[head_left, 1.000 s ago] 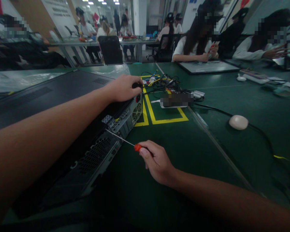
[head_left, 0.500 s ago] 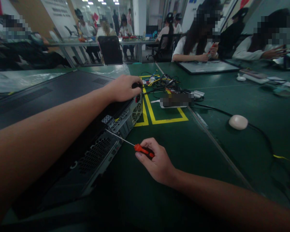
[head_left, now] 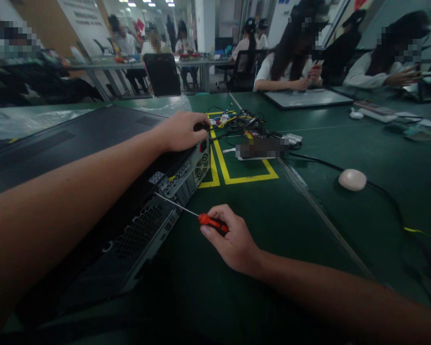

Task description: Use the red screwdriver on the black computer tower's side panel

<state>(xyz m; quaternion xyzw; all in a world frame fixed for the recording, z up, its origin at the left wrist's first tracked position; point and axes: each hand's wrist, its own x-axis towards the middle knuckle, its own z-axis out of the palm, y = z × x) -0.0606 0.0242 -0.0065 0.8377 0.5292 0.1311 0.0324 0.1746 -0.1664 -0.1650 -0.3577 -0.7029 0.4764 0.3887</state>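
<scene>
A black desktop computer case [head_left: 104, 127] lies on its side at the left, its rear panel facing me with a fan grille and honeycomb vents. My left hand [head_left: 183, 130] lies over the far rear corner of the case, fingers and thumb curled on its edge; some fingertips are hidden. My right hand [head_left: 233, 237] is closed around the red and black handle of a screwdriver [head_left: 212, 223]. Its long thin shaft points left to the rear edge of the case, near a small perforated metal bracket [head_left: 157, 178]. What the tip touches is too small to tell.
Beyond the case, a bundle of cables [head_left: 246, 122] lies on the green table [head_left: 290, 215] near yellow tape. A white computer mouse [head_left: 352, 179] sits at the right beside a black cable. Clear plastic wrap [head_left: 50, 117] lies behind the case. Other people work across the table.
The view has shifted slightly. Both hands, the screwdriver and the case keep the same positions relative to each other.
</scene>
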